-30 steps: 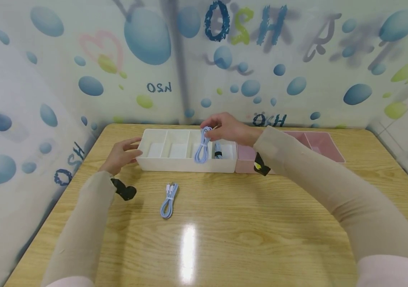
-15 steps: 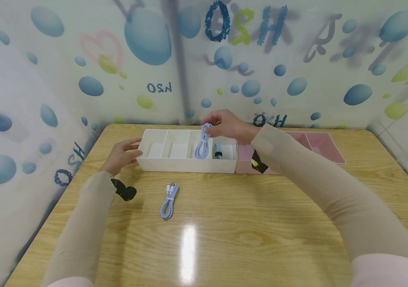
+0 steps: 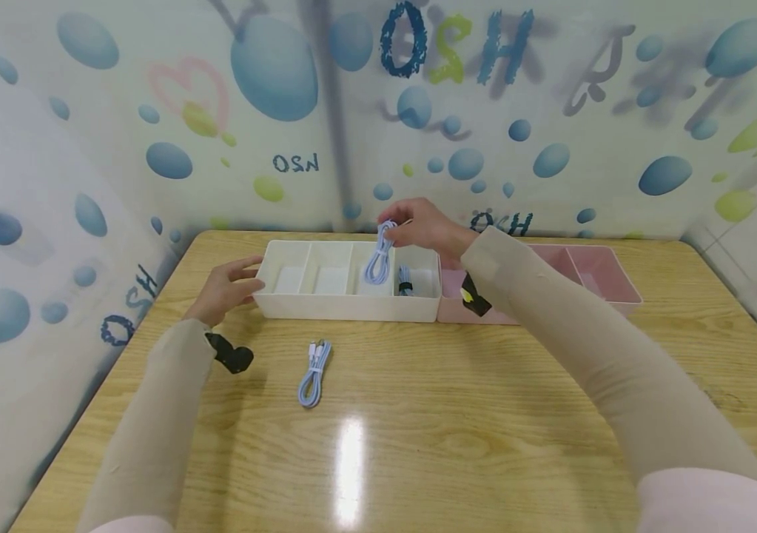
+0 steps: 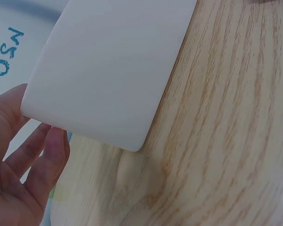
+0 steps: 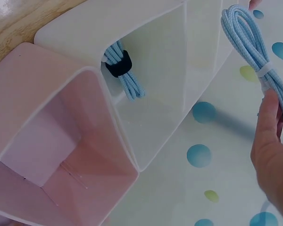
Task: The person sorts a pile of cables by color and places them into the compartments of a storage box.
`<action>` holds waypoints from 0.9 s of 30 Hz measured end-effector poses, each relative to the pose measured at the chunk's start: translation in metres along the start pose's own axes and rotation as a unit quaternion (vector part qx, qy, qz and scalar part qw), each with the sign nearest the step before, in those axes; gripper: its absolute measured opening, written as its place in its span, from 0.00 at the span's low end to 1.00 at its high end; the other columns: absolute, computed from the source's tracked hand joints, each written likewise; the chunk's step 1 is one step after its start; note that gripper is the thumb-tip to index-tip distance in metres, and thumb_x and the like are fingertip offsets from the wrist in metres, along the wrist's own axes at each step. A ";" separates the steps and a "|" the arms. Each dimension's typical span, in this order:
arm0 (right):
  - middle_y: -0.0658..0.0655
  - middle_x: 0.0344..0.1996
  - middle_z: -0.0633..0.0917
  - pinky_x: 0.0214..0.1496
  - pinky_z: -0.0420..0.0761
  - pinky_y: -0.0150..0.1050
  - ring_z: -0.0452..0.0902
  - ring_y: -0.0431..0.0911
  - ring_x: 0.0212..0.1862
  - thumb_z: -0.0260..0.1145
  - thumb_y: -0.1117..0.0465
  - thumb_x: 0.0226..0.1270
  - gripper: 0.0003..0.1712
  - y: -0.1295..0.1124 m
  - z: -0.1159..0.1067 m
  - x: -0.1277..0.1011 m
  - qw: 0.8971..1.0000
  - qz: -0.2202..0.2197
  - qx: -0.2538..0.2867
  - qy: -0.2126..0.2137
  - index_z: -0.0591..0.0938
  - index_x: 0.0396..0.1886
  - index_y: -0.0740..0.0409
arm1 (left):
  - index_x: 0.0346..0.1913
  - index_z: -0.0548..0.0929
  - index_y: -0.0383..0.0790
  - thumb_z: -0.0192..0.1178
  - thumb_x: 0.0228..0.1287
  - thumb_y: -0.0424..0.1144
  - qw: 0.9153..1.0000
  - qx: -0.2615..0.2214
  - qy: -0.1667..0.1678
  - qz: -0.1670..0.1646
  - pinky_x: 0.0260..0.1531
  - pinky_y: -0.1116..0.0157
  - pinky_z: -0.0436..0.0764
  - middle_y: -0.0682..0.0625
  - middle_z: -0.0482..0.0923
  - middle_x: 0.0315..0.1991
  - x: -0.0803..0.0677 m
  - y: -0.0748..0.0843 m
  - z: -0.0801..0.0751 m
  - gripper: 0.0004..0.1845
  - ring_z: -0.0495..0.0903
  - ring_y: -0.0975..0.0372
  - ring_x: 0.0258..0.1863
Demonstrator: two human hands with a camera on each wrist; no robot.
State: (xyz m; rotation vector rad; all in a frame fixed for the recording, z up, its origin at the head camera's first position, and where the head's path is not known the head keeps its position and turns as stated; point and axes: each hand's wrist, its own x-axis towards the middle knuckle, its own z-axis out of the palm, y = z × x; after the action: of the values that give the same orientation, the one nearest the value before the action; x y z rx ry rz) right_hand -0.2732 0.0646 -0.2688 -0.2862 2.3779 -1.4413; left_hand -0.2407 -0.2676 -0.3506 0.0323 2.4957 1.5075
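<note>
My right hand pinches the top of a coiled light-blue cable that hangs over the white divided tray, above the third compartment from the left. In the right wrist view the same cable runs up from my fingers. Another blue cable with a black tie lies in the tray's rightmost compartment. My left hand rests with straight fingers against the tray's left end. A third blue cable lies on the table in front of the tray.
A pink tray stands against the white tray's right end; its compartments look bare. The wooden table is walled by bubble-patterned panels at the back and both sides.
My right hand has lifted the blue cable slightly up and back over the white tray. The left hand and the cable on the table have not moved.
</note>
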 end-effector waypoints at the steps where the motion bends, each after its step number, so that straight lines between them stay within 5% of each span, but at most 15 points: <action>1: 0.57 0.40 0.74 0.47 0.74 0.37 0.73 0.47 0.42 0.60 0.64 0.61 0.15 0.000 0.000 0.001 1.000 0.003 0.001 0.002 0.75 0.49 0.56 | 0.67 0.55 0.43 0.52 0.63 0.35 1.000 0.000 0.000 0.001 0.47 0.56 0.72 0.35 0.57 0.62 0.000 0.000 0.000 0.31 0.64 0.47 0.55; 27: 0.59 0.41 0.76 0.45 0.76 0.36 0.75 0.48 0.41 0.59 0.68 0.61 0.16 0.011 0.017 0.023 1.000 0.001 -0.009 -0.024 0.74 0.49 0.61 | 0.67 0.57 0.42 0.53 0.62 0.34 1.000 -0.004 0.012 -0.009 0.48 0.54 0.71 0.35 0.59 0.61 0.003 -0.001 -0.001 0.30 0.64 0.48 0.55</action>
State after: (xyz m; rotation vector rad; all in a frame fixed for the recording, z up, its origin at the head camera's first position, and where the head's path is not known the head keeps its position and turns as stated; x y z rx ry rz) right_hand -0.2873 0.0474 -0.2899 -0.3208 2.3532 -1.3969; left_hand -0.2431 -0.2685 -0.3521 -0.0090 2.5018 1.5194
